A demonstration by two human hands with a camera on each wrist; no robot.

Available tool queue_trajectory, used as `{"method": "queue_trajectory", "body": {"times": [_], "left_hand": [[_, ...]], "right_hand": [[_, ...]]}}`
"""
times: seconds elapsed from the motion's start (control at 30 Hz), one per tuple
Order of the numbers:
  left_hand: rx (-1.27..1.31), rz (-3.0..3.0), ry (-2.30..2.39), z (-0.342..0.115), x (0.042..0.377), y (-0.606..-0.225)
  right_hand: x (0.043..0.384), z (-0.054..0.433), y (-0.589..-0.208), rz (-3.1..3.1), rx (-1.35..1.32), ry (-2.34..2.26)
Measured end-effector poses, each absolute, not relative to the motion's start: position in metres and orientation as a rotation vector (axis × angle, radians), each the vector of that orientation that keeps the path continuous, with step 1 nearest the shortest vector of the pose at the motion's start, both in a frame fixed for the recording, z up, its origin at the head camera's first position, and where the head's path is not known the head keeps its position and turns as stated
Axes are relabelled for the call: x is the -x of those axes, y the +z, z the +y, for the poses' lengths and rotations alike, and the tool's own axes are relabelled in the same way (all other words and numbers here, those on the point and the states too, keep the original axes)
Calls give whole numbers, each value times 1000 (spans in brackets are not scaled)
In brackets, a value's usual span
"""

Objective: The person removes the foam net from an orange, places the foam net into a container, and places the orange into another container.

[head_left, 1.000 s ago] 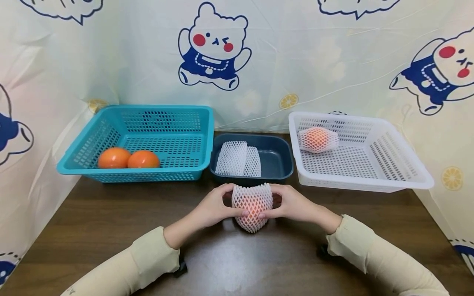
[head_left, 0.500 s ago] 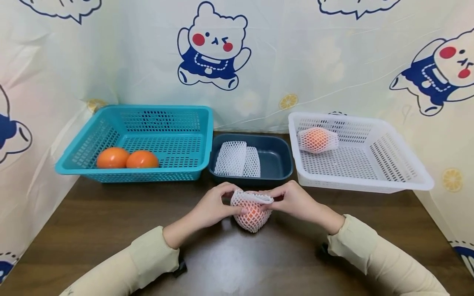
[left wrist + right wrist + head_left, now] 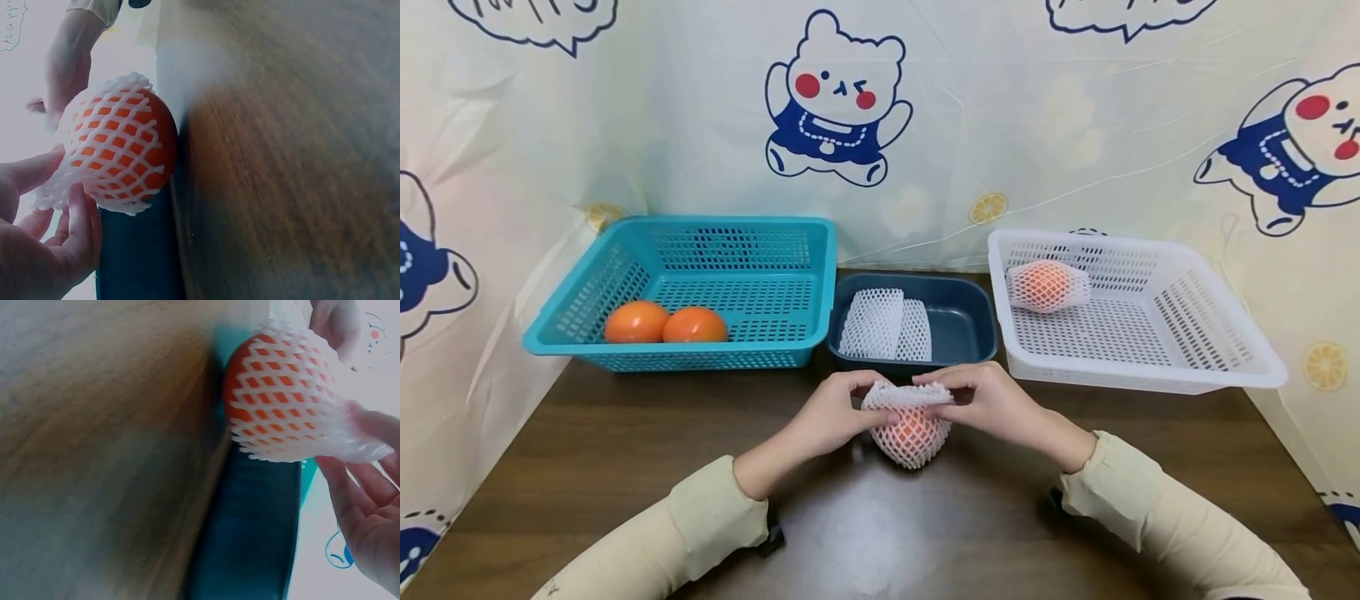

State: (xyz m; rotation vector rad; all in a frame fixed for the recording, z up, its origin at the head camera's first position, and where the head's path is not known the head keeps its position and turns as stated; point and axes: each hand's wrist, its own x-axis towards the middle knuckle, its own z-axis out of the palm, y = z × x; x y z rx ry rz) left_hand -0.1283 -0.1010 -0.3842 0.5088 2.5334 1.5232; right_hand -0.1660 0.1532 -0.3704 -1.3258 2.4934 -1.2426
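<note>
An orange in a white foam net sleeve stands at the middle of the table. Its lower end shows bare below the net in both wrist views. From the left, my left hand pinches the upper edge of the net between thumb and fingers. My right hand grips the same edge on the other side, the net bunched between thumb and fingers in the right wrist view. The net's top rim looks gathered and ruffled between the hands.
Behind the hands, a dark blue tray holds flat foam nets. At left, a teal basket carries two bare oranges. A white basket at right has one netted orange in its back left corner.
The net's upright rim has folded inward and is now bunched over the top. My right fingers have shifted along the rim. The orange stays in place, and the head view has moved slightly.
</note>
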Motion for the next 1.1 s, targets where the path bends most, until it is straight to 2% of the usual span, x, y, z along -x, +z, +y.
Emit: {"method": "queue_trajectory", "body": {"times": [0.2,0.53,1.1], "left_hand": [[-508,2567,1509,-100,130,-385],[-435,2555,1466,-94,130,-384],[-502,2566,1630,-93,131,-384]], "right_hand": [[168,154,-378,2491,1258,-1087],[171,151,-376,2463,1161,-1109],[170,148,-379,2488,1216,-1105]]}}
